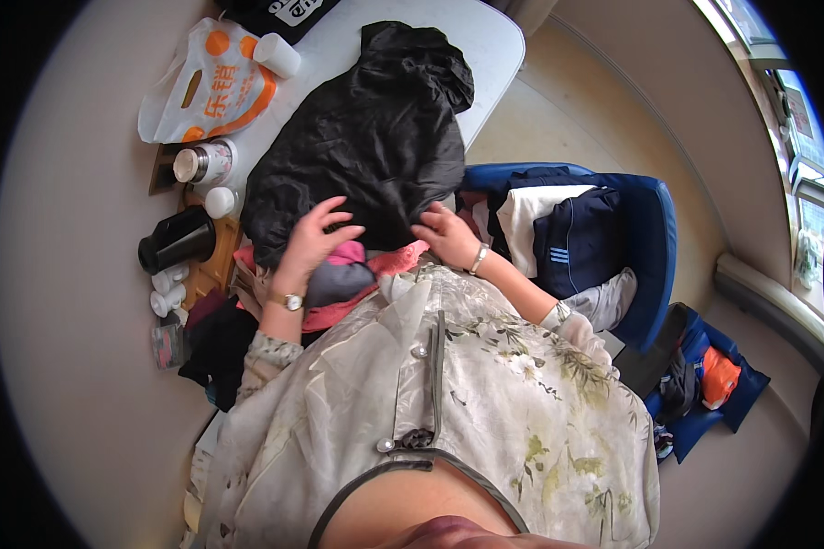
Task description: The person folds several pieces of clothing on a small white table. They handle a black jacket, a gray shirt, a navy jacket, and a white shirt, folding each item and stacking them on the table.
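Observation:
A rumpled black satiny garment (378, 130) spreads over the white table (491, 41) in front of me. My left hand (319, 237), with a wristwatch, hovers at its near left edge, fingers apart and nothing visibly held. At the near right edge my right hand (445, 233), wearing a bracelet, touches the black fabric with bent fingers; whether it pinches the cloth cannot be told. Between the hands and my body lie a coral-pink cloth (399, 259), a grey cloth (340, 283) and a bright pink piece (347, 252), partly hidden by the black garment.
Left of the garment are a plastic bag (206, 89), a white cup (277, 56), a floral flask (209, 163) and a black container (178, 239). At right, a blue chair (652, 254) holds folded clothes (577, 240). Another blue chair (687, 432) bears an orange bag (719, 377).

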{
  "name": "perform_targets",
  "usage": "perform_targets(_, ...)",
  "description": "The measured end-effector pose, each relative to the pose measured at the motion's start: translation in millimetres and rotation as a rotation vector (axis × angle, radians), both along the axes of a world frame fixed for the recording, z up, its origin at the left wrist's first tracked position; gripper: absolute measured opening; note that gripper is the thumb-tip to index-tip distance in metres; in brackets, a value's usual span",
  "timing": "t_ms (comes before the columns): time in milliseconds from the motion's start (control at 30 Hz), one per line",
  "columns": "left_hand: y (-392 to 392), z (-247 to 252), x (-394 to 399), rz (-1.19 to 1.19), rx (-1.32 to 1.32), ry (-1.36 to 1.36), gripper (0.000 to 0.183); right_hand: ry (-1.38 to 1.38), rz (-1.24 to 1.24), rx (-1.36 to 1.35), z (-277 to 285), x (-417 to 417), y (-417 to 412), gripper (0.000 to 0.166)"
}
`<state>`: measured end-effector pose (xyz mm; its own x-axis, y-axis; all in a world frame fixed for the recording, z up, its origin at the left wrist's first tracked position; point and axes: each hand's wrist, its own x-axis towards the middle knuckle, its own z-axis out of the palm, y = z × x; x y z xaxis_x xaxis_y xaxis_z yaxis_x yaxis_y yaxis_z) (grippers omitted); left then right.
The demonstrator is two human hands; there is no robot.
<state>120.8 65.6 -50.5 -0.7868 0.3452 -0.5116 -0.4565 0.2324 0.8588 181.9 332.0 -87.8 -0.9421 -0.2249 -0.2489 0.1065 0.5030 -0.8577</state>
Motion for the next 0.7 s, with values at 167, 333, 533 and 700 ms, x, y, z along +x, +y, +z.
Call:
perform_targets(167, 44.9, -50.1, 9.7, -0.012, 0.327, -0.042, 0.035, 0.188, 0.28, -0.036, 27.7, -10.1, -23.4, 0.017)
perform_targets(333, 26.0, -35.0, 13.3, -0.045, 0.469, -0.212, 0.022, -0.221, -0.284, -0.384, -1.7, 1.2, -12.6, 0.028)
perform_targets(533, -9.6, -16.2, 10.3, -0.156, 0.412, -0.225, 0.026, -0.636, -0.674, -0.608, -40.2, -26.0, 0.4, 0.043)
perform_targets(700, -23.6, 6.5, 11.8, -0.103, 0.417, -0.217, 0.027, -0.716, -0.603, -0.904, -45.9, -44.0, 0.1, 0.019)
